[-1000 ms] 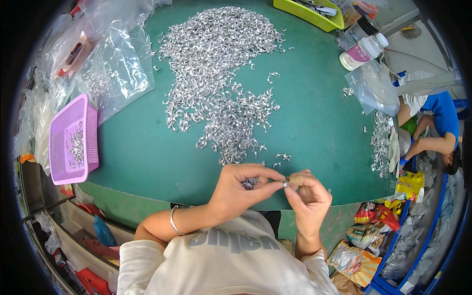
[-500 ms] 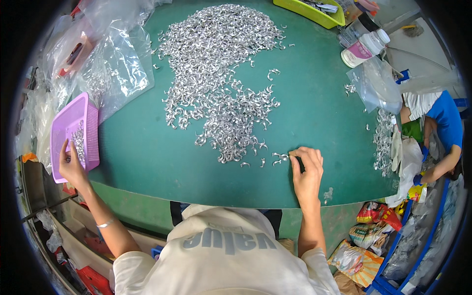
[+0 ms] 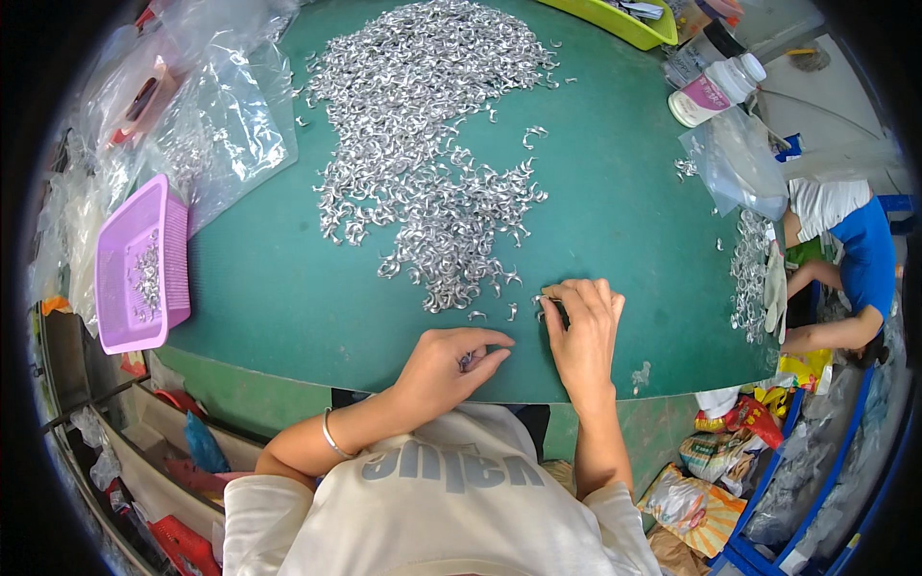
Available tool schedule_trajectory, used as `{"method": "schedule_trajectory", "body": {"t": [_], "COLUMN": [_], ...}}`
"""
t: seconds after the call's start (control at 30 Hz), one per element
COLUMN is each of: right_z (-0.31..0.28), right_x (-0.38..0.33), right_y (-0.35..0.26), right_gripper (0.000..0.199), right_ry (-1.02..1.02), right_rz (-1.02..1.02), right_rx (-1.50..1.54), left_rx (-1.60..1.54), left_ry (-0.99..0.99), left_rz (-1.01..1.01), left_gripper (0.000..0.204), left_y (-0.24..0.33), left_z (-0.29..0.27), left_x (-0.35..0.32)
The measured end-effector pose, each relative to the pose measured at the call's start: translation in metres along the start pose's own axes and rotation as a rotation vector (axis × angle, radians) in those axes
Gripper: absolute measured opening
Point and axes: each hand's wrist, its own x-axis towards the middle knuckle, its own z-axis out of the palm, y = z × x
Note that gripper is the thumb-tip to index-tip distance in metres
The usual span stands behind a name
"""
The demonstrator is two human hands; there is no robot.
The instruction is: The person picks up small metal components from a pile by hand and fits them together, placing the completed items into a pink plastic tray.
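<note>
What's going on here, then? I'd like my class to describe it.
A person is handling small metal pieces at a green table. The left hand is curled around some of them near the table's edge, while the right hand is at loose pieces on the table; whether it grips one is hard to tell. A large heap lies ahead, and a purple basket at the left holds some more. At the right, another person in blue is beside the table.
</note>
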Motion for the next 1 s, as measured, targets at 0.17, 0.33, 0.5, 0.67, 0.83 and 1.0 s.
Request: {"method": "schedule_trajectory", "body": {"t": [0.17, 0.33, 0.5, 0.67, 0.83, 1.0], "right_z": [-0.011, -0.029, -0.039, -0.038, -0.040, -0.044], "right_x": [0.001, -0.007, -0.009, -0.013, -0.014, -0.015], "right_y": [-0.006, -0.024, -0.032, -0.039, -0.046, -0.049], "right_gripper": [0.013, 0.013, 0.017, 0.021, 0.020, 0.022], "right_ry": [0.022, -0.106, -0.014, 0.090, 0.154, 0.211], "right_rz": [0.068, 0.189, 0.187, 0.178, 0.151, 0.044], "right_rx": [0.295, 0.744, 0.901, 0.957, 0.954, 0.742], "left_rx": [-0.037, -0.131, -0.327, -0.833, -0.935, -1.035], "left_ry": [0.056, 0.097, 0.012, -0.122, -0.163, -0.213], "left_rz": [-0.066, 0.165, 0.014, -0.366, -0.400, -0.475], "left_gripper": [0.018, 0.022, 0.016, 0.013, 0.013, 0.014], "left_y": [0.004, 0.008, 0.019, 0.029, 0.033, 0.034], "left_z": [-0.005, -0.002, -0.007, -0.009, -0.011, -0.010], "left_x": [0.003, 0.017, 0.015, 0.011, 0.009, 0.009]}}
